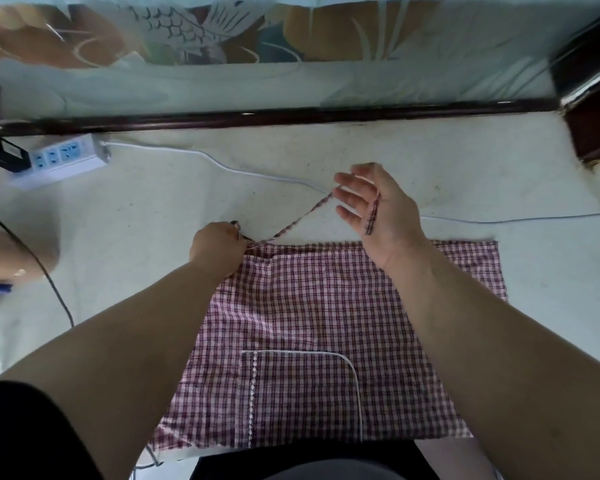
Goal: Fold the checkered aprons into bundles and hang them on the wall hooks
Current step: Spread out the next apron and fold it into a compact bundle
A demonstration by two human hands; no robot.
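Pale floor [174,202], power strip [61,157] far left; left hand [217,247] pinches the tie strap [298,220] at the corner of the flat-lying checkered apron [309,323]; right hand [374,206] keeps fingers spread, strap merely draped, so a tug could slip it off

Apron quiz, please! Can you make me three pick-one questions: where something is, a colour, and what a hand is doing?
1. Where is the power strip?
A. on the floor, left of the apron
B. on top of the apron
C. in a hand

2. What colours are the apron's checks?
A. blue and yellow
B. red and white
C. green and black

3. What is the left hand doing?
A. lying flat
B. pinching the strap at the apron's corner
C. holding a cup

Answers:
1 A, it lies apart from the cloth, to its left.
2 B, the whole cloth shows red-and-white squares.
3 B, its fingers are closed on the strap at the corner.
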